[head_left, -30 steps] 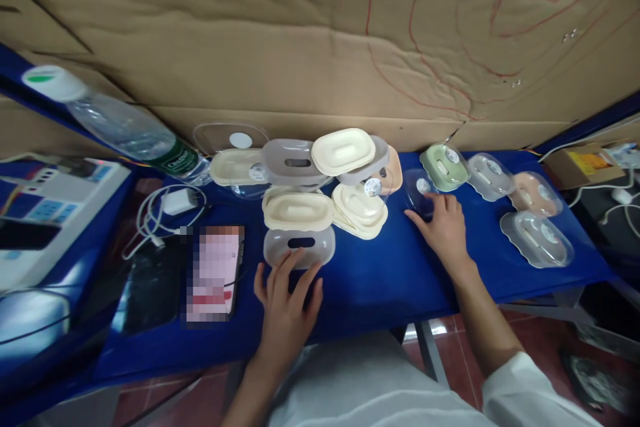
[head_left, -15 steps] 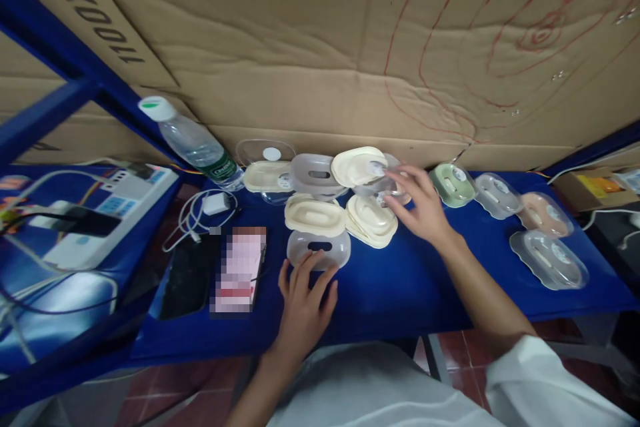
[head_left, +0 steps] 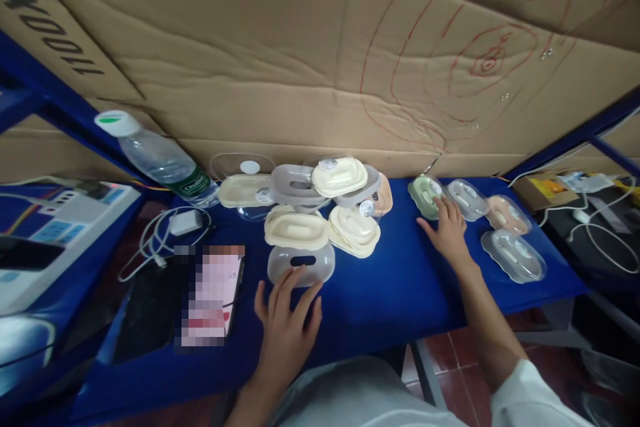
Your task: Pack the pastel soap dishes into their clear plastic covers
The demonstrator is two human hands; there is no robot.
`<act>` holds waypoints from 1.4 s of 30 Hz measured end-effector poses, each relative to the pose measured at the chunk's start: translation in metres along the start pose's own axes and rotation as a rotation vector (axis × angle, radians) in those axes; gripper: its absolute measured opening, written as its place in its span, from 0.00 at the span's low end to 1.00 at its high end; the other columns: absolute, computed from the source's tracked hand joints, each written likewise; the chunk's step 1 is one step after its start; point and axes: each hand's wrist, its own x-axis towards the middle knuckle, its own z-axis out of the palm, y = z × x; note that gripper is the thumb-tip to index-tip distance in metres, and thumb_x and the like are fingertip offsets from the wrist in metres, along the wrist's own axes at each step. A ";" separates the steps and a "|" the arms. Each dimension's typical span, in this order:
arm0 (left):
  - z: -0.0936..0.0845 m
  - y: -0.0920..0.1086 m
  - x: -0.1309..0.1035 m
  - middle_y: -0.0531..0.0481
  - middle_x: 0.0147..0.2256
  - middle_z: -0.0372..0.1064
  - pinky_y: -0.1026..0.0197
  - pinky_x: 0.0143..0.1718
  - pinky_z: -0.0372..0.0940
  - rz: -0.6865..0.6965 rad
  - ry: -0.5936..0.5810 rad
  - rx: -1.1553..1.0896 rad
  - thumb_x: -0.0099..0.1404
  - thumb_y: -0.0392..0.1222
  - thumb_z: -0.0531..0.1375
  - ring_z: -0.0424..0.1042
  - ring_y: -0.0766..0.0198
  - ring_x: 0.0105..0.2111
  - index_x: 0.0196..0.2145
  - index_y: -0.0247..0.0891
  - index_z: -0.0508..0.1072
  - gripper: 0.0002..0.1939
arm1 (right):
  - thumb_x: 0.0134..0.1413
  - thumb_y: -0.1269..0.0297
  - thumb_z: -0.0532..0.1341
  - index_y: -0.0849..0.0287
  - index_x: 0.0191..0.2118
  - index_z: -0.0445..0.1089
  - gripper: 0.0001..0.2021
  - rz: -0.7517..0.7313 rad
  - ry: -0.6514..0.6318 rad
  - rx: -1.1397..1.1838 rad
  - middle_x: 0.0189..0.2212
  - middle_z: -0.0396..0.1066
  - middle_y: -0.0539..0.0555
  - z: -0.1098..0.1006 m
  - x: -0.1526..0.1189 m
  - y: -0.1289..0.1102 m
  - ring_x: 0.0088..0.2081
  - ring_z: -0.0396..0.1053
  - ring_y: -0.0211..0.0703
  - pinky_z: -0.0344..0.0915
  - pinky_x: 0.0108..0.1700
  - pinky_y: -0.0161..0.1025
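Note:
My left hand (head_left: 287,313) is open, its spread fingertips resting on the near rim of a greyish translucent oval dish (head_left: 323,265) with a slot in the middle. My right hand (head_left: 449,235) reaches to the green oval dish (head_left: 423,193) under a clear lid. Its fingers are apart and overlap the dish's right side; whether they press on it I cannot tell. Cream oval pieces (head_left: 297,229) lie just behind the left hand's dish. More cream pieces (head_left: 354,230) are stacked to their right, and another cream piece (head_left: 340,177) rests on grey dishes (head_left: 295,185).
Right of the green dish sit a grey lidded dish (head_left: 467,200), a peach one (head_left: 507,213) and a clear one (head_left: 514,255). On the left are a water bottle (head_left: 160,157), a white charger (head_left: 185,222) with cable, and a phone (head_left: 213,293). Cardboard (head_left: 250,47) stands behind.
My right hand has left the cream pieces in the middle and moved right to the green dish. My left hand stays at the grey dish. The view has turned slightly.

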 end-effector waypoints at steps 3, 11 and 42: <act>-0.010 0.006 -0.004 0.42 0.58 0.73 0.40 0.70 0.56 0.019 0.028 -0.199 0.68 0.28 0.64 0.72 0.50 0.61 0.51 0.47 0.80 0.18 | 0.63 0.36 0.62 0.59 0.58 0.70 0.31 0.011 0.052 0.128 0.55 0.70 0.67 -0.016 -0.035 0.015 0.61 0.66 0.64 0.66 0.64 0.64; 0.008 0.068 0.006 0.36 0.64 0.70 0.48 0.57 0.76 -0.485 -0.636 -1.213 0.78 0.44 0.58 0.78 0.51 0.58 0.73 0.48 0.59 0.29 | 0.64 0.44 0.66 0.53 0.54 0.73 0.22 0.259 -0.065 0.516 0.52 0.73 0.60 -0.065 -0.100 -0.024 0.54 0.74 0.55 0.78 0.48 0.51; 0.004 0.051 0.015 0.42 0.56 0.78 0.53 0.66 0.67 -0.041 -0.333 -0.804 0.75 0.42 0.64 0.71 0.54 0.65 0.57 0.44 0.69 0.16 | 0.72 0.54 0.62 0.49 0.72 0.63 0.27 -0.821 -0.416 0.335 0.72 0.63 0.55 -0.083 -0.058 -0.094 0.72 0.62 0.55 0.72 0.65 0.51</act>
